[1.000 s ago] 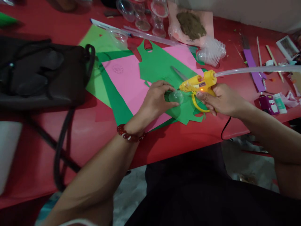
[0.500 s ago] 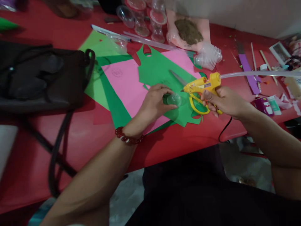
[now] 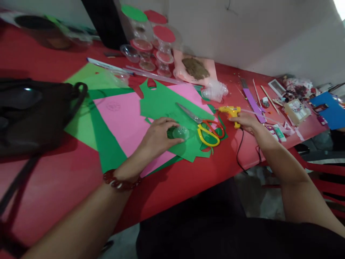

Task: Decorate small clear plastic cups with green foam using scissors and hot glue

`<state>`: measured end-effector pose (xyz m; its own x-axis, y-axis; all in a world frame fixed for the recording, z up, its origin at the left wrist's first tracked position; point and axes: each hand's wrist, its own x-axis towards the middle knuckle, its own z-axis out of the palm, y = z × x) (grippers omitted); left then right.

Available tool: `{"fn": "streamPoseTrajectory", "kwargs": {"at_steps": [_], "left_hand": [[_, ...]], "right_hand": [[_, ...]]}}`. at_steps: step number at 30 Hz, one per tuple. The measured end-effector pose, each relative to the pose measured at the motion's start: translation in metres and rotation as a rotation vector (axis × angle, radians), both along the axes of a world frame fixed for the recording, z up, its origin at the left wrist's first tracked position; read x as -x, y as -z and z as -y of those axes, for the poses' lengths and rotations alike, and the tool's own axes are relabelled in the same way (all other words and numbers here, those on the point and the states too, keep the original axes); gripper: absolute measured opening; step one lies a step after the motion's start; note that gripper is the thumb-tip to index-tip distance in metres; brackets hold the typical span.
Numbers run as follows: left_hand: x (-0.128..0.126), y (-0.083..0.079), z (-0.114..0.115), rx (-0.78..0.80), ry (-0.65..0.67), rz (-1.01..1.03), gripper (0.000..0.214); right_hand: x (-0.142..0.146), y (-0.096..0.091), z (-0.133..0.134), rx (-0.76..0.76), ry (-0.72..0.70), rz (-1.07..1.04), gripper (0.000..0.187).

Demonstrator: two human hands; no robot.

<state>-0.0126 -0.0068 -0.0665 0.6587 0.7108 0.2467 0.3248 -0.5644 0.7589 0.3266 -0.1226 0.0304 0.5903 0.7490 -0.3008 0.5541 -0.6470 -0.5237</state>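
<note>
My left hand (image 3: 159, 135) is closed around the side of a small clear plastic cup (image 3: 181, 133), which rests on a cut green paper sheet (image 3: 161, 102). To the right, my right hand (image 3: 246, 123) has its fingers at the handle of a yellow glue gun (image 3: 229, 110), whose nozzle points left. A clear glue stick (image 3: 249, 111) trails from the gun's back and its dark cord (image 3: 239, 151) hangs down over the table. Between my hands lie scissors (image 3: 207, 131) with one yellow and one red handle loop, blades pointing away to the left.
Pink paper (image 3: 113, 118) lies under the green sheet. A dark bag (image 3: 40, 115) stands at left. Behind are stacked clear cups with red and green discs (image 3: 164, 34), brown powder (image 3: 196, 68) on paper, and nested cups (image 3: 215, 91). A purple-handled blade (image 3: 253, 100) is at right.
My right hand has moved the glue gun right, away from the cup and scissors, lower toward the table. My left hand stays at the cup. The camera view has tilted up and right.
</note>
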Motion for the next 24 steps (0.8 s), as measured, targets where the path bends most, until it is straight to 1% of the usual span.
{"fn": "streamPoseTrajectory", "kwargs": {"at_steps": [2, 4, 6, 7, 8, 10, 13, 17, 21, 23, 24], "left_hand": [[-0.001, -0.001, 0.001, 0.010, -0.004, -0.017, 0.037], [-0.003, -0.002, 0.002, 0.020, -0.008, -0.029, 0.037], [-0.004, -0.005, 0.003, 0.029, -0.003, -0.036, 0.038], [-0.005, -0.006, 0.004, 0.033, -0.002, -0.038, 0.038], [-0.005, -0.007, 0.004, 0.036, -0.005, -0.041, 0.038], [-0.006, -0.009, 0.005, 0.041, -0.011, -0.050, 0.036], [-0.007, -0.008, 0.006, 0.055, -0.012, -0.053, 0.037], [-0.007, -0.006, 0.007, 0.052, -0.011, -0.006, 0.039], [-0.009, -0.004, 0.009, 0.049, 0.003, 0.042, 0.037], [-0.010, -0.003, 0.011, 0.048, -0.018, 0.038, 0.038], [-0.010, -0.003, 0.011, 0.047, -0.025, 0.034, 0.039]], "right_hand": [[0.000, -0.002, 0.001, 0.029, 0.009, 0.125, 0.015], [0.004, -0.007, -0.002, 0.048, -0.019, 0.327, 0.017], [0.013, -0.014, -0.010, 0.035, -0.147, 0.534, 0.017], [0.020, -0.017, -0.016, 0.014, -0.234, 0.583, 0.019], [0.028, -0.020, -0.025, -0.018, -0.323, 0.581, 0.020], [0.048, -0.024, -0.048, -0.097, -0.458, 0.493, 0.016], [0.081, -0.024, -0.088, -0.203, -0.589, 0.376, 0.010], [0.128, -0.015, -0.143, -0.289, -0.690, 0.278, 0.009], [0.177, -0.008, -0.195, -0.382, -0.787, 0.111, 0.007], [0.201, -0.005, -0.219, -0.402, -0.802, 0.087, 0.014], [0.212, -0.003, -0.230, -0.408, -0.799, 0.077, 0.022]]}}
